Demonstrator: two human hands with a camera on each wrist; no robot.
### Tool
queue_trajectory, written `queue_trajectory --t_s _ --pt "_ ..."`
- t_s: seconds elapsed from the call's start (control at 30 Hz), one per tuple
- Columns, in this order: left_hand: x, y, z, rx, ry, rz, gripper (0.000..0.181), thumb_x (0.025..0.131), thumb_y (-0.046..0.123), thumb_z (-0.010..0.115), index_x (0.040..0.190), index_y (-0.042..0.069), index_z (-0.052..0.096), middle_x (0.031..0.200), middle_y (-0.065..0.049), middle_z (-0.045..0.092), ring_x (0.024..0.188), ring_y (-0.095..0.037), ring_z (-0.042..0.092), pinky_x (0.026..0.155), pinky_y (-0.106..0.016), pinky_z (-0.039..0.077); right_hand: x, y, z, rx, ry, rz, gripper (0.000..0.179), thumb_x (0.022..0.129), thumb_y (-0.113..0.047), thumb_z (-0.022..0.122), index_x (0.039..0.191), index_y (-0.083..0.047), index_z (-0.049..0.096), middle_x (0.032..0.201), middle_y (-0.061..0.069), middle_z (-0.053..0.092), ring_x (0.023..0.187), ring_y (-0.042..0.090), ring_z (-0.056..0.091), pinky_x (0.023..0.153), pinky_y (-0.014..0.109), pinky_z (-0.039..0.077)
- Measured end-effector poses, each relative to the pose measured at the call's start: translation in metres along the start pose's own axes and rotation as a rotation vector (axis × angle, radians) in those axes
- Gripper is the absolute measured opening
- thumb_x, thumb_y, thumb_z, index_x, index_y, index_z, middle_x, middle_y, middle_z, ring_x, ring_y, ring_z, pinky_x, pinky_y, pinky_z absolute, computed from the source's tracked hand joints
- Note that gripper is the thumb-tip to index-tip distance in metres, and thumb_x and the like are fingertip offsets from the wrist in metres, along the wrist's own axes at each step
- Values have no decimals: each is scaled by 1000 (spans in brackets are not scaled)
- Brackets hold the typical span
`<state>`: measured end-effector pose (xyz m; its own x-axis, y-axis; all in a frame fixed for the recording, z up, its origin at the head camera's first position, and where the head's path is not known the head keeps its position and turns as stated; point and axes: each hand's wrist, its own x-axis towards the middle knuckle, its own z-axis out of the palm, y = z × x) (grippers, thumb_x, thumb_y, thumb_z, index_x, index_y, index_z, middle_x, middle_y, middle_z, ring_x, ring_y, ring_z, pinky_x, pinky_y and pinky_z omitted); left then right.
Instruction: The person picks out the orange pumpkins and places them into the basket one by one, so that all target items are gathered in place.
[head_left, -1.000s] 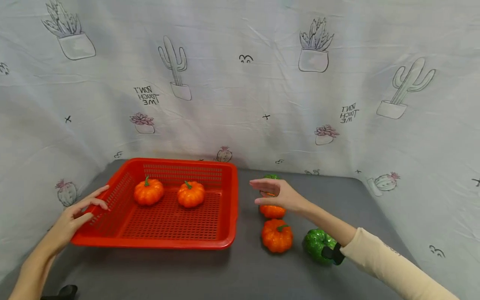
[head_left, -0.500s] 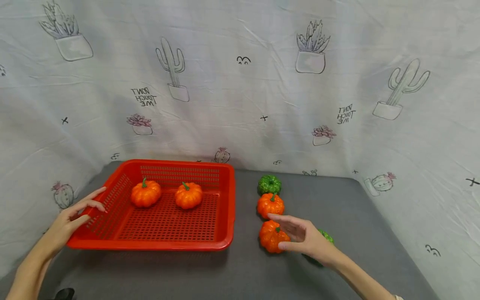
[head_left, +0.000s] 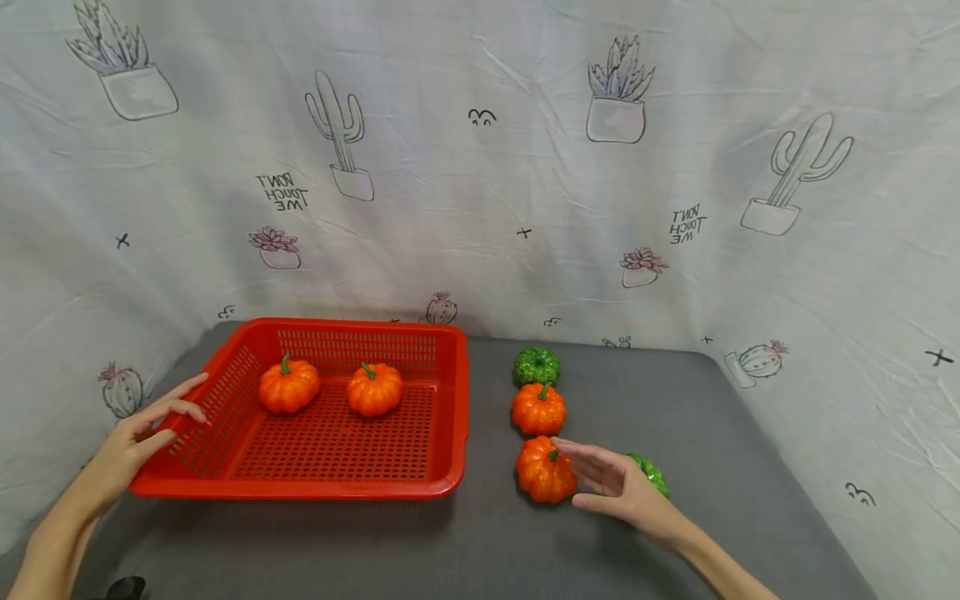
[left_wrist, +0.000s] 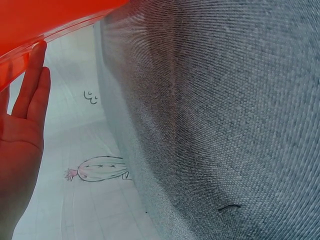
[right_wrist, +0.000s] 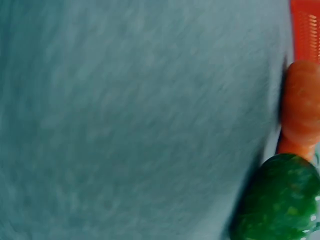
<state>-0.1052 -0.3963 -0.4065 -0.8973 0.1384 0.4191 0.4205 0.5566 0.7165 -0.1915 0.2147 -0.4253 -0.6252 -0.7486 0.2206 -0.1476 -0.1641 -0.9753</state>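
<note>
My left hand holds the left rim of a red plastic basket, with fingertips over the edge; the left wrist view shows straight fingers against its outer side. Inside the basket lie two small orange pumpkins, one on the left and one near the middle. My right hand has its thumb and fingers spread at the right side of a front orange pumpkin. Behind that sit another orange pumpkin and a green pumpkin. A second green pumpkin is partly hidden behind the right hand.
A grey cloth covers the table. White curtain printed with cacti stands behind and at both sides. A dark object shows at the bottom left.
My right hand has come down and towards me from above the rear pumpkins to the front orange one, uncovering the rear green and orange pumpkins. The left hand stays on the rim.
</note>
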Motion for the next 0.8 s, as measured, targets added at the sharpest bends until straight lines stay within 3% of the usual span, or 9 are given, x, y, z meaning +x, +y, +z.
queue_trajectory --t_s 0.17,0.33,0.43,0.53,0.7,0.8 --pt "-1 -1 1 13 4 -10 24 94 -11 40 107 -2 57 151 12 32 134 6 23 90 -10 23 1 9 -8 38 44 -11 53 89 13 54 138 14 35 148 22 36 135 19 39 104 29 34" --pt "-2 -2 2 13 8 -19 23 94 -11 40 107 -2 57 151 13 32 134 6 23 93 -7 20 2 12 -11 83 144 -77 39 89 15 53 127 8 50 132 13 55 124 20 52 100 35 39" --pt "-2 -2 2 13 12 -17 23 94 -12 40 107 -2 57 151 13 32 134 6 23 93 -8 20 3 13 -13 98 182 -106 30 88 17 53 115 5 54 122 8 56 118 19 55 99 37 41" --pt "-1 -2 1 10 13 -13 24 93 -12 41 107 -3 57 151 13 32 134 6 24 92 -8 21 3 14 -14 88 206 -115 26 87 17 55 110 6 52 122 8 52 119 18 53 99 38 40" --pt "-1 -2 2 11 15 -12 24 93 -13 41 106 -3 58 151 12 32 134 5 24 89 -11 23 7 17 -18 36 219 -99 36 86 15 58 119 13 45 136 7 48 130 16 44 103 37 35" --pt "-1 -2 2 13 17 -17 24 93 -12 41 106 -2 58 151 12 32 133 5 24 89 -11 22 10 17 -21 19 190 -86 48 85 14 59 130 14 41 145 14 42 135 17 38 105 34 32"
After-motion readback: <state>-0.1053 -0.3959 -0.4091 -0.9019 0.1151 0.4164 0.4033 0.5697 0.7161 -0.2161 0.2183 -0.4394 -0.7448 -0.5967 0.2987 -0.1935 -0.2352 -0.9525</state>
